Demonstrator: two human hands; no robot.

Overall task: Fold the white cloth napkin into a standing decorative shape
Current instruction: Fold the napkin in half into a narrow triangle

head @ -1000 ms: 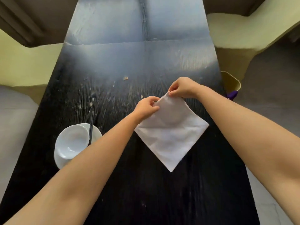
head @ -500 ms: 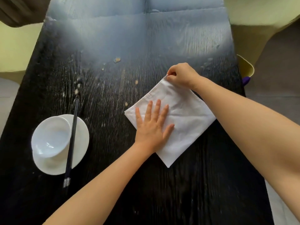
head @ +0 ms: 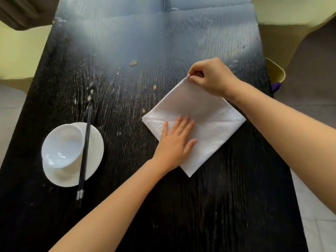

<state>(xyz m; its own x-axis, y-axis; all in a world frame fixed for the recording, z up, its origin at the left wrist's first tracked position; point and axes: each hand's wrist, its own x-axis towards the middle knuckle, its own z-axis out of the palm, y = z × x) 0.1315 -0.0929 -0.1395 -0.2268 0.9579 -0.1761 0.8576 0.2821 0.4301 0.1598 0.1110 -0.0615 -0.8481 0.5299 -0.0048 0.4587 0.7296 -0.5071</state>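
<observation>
We are pressing our left hand [head: 175, 140] flat, fingers spread, on the folded white cloth napkin [head: 205, 113] while our right hand [head: 211, 77] is pinching its twelve-o'clock corner on the black wooden table [head: 127, 88].

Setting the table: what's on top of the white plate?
On the plate sits a tipped white bowl, with black chopsticks laid across. The plate's surface under the bowl is hidden.
</observation>
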